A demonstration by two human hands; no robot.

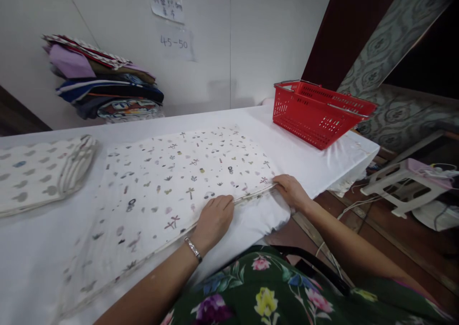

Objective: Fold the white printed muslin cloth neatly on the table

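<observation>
A thin white cloth [193, 172] printed with small palm trees, leaves and animals lies spread out on the white-covered table. Its near edge runs along the table's front, with more than one layer showing there. My left hand [216, 218], with a bracelet on the wrist, grips that edge near its middle, its fingers curled on the fabric. At the edge's right end, near the cloth's corner, my right hand [291, 191] pinches the fabric. Both thumbs are mostly hidden.
A folded cloth with grey shapes [43, 174] lies at the left. Behind the table's back edge is a stack of folded fabrics [111, 88]. A red plastic basket [319, 114] stands at the back right. Cables and a white stool [401, 186] are on the floor beyond.
</observation>
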